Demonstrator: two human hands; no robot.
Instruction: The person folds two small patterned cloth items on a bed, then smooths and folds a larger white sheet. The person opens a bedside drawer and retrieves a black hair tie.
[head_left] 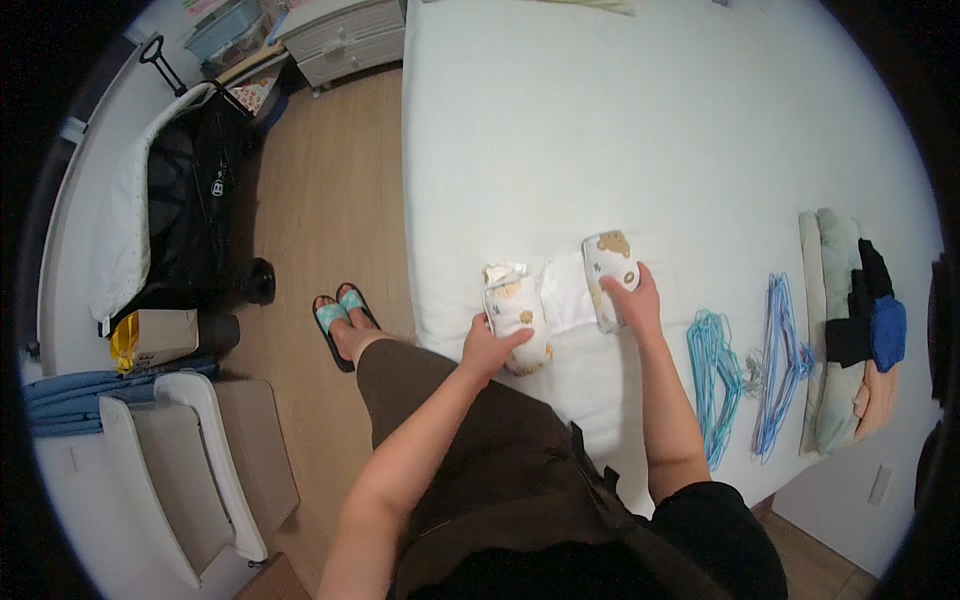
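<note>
My left hand (pixel 487 350) grips the near left side of a folded white cloth bundle (pixel 518 300) with a brown bear print, its thumb lying on top. In my right hand (pixel 638 302) is a second folded bear-print bundle (pixel 607 250), held by its right edge with the thumb across it. Between the two lies a plain white piece of cloth (pixel 568 292), which touches both; I cannot tell whether all three are one piece. Everything rests on, or just above, the white bed sheet (pixel 520 150).
Right of my arm lie teal hangers (pixel 712 385) and blue hangers (pixel 778 370). Beyond them is a row of folded clothes (pixel 838 330). On the floor at left stand a black wagon (pixel 195 190), a white folding item (pixel 190 470) and a drawer unit (pixel 345 45).
</note>
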